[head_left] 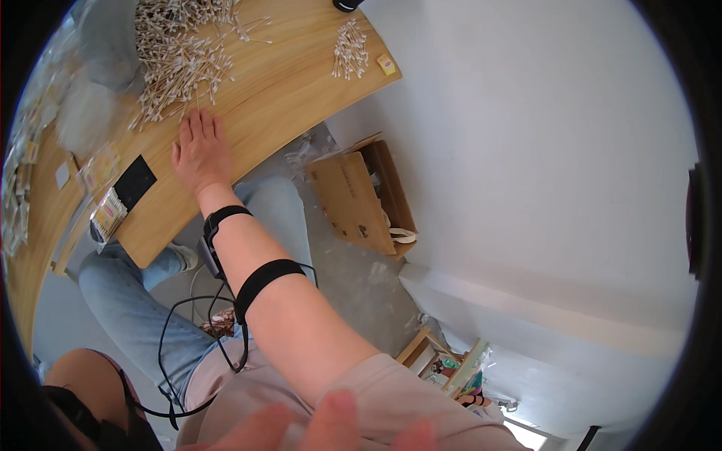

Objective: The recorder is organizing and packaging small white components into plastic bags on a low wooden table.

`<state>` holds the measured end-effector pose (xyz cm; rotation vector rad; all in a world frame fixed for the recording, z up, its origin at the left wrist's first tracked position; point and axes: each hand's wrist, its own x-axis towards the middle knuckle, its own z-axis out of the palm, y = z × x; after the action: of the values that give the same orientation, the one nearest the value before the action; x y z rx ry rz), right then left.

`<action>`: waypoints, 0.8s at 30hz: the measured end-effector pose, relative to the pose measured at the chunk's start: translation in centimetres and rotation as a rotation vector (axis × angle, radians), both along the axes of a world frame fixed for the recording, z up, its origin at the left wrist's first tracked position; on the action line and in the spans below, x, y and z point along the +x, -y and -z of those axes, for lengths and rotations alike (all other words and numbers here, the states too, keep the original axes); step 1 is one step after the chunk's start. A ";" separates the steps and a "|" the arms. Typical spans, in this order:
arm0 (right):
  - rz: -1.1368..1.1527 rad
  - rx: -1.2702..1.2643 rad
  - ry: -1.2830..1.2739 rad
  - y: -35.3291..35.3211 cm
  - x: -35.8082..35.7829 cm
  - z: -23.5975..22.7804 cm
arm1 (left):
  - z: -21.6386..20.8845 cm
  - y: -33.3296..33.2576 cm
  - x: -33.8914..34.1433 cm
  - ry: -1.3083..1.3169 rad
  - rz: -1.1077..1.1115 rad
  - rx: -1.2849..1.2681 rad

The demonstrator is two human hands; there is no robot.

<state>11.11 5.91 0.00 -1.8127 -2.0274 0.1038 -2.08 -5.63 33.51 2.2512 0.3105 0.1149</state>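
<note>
My right hand (pixel 199 150) lies flat, palm down, on the wooden table (pixel 286 98), holding nothing. Its fingertips touch the near edge of a big loose pile of cotton swabs (pixel 177 60). Two black bands and a cable wrap that forearm. Only the blurred fingertips of my left hand (pixel 331 421) show at the bottom edge, stretched over my pink sleeve with nothing in them. A smaller heap of swabs (pixel 350 49) lies at the table's far right end, next to a small yellow packet (pixel 386 64).
A black card (pixel 134 182) and a filled packet of swabs (pixel 109 214) sit near the table's front edge. Clear plastic bags (pixel 90 113) lie at the left. On the floor stand an open cardboard box (pixel 353 199) and wooden frames (pixel 444 361) by the white wall.
</note>
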 end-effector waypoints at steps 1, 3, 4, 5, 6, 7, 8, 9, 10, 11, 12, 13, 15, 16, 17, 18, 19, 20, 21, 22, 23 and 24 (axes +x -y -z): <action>-0.003 -0.005 -0.018 0.1 -0.1 -0.1 | 0.1 0.0 0.0 -0.002 0.009 -0.003; 0.000 0.002 -0.006 0.1 0.0 0.0 | 0.3 -0.1 -0.1 0.001 0.029 -0.008; 0.001 0.005 0.000 0.1 0.2 0.1 | 0.5 -0.1 -0.2 0.004 0.040 -0.011; 0.003 0.006 0.009 0.2 0.4 0.1 | 0.7 -0.3 -0.3 0.007 0.049 -0.015; 0.006 -0.007 0.025 0.2 0.6 0.2 | 1.1 -0.4 -0.4 0.012 0.060 -0.020; 0.010 -0.021 0.044 0.3 0.9 0.3 | 1.5 -0.6 -0.5 0.021 0.071 -0.026; 0.010 -0.010 0.034 0.1 0.5 0.2 | 1.1 -0.5 -0.3 0.005 0.078 -0.021; 0.008 0.012 0.007 -0.1 0.2 0.2 | 0.7 -0.5 0.0 -0.009 0.088 -0.017; 0.007 0.035 -0.019 -0.3 -0.2 0.1 | 0.3 -0.6 0.2 -0.022 0.099 -0.013; 0.012 0.035 -0.008 -0.4 -0.5 0.2 | 0.2 -0.7 0.1 -0.018 0.112 -0.018; -0.001 0.004 -0.047 -0.3 -0.3 0.2 | 0.4 -0.9 0.3 0.000 0.129 -0.024; -0.013 -0.025 -0.088 -0.4 -0.2 0.0 | 0.5 -1.1 0.5 0.015 0.148 -0.029; 0.002 0.007 -0.056 -0.8 0.1 0.2 | 0.3 -1.2 1.6 0.053 0.203 -0.029; -0.002 0.039 -0.056 -0.8 0.7 0.2 | 0.0 -1.4 2.2 0.065 0.233 -0.027; 0.002 0.050 -0.064 -0.5 0.7 -0.1 | -0.3 -1.6 2.3 0.049 0.245 -0.022; -0.003 -0.045 -0.137 -0.4 0.6 -0.3 | -0.4 -2.1 2.3 0.031 0.256 -0.009; -0.011 -0.139 -0.215 -0.2 0.7 -0.6 | -0.7 -2.6 2.3 0.007 0.266 0.004; 0.010 -0.147 -0.165 -0.2 2.0 -0.1 | -1.0 -3.2 2.2 -0.013 0.278 0.027; -0.057 -0.131 -0.198 -0.6 -1.9 0.6 | -3.9 -1.8 -0.4 -0.129 0.210 0.066; -0.032 -0.074 -0.219 -0.6 -2.0 1.8 | -3.7 -1.5 0.5 -0.255 0.017 -0.039; -0.034 -0.027 -0.238 -0.2 -2.9 1.5 | -1.4 -1.7 1.7 -0.392 -0.213 -0.154; -0.090 -0.128 -0.225 -0.1 -3.7 0.0 | 2.8 -3.3 1.2 -0.333 -0.216 -0.151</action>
<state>7.44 5.98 0.00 -1.6968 -1.9796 0.4523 -0.91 -2.38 30.72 2.0767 0.7164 -0.1684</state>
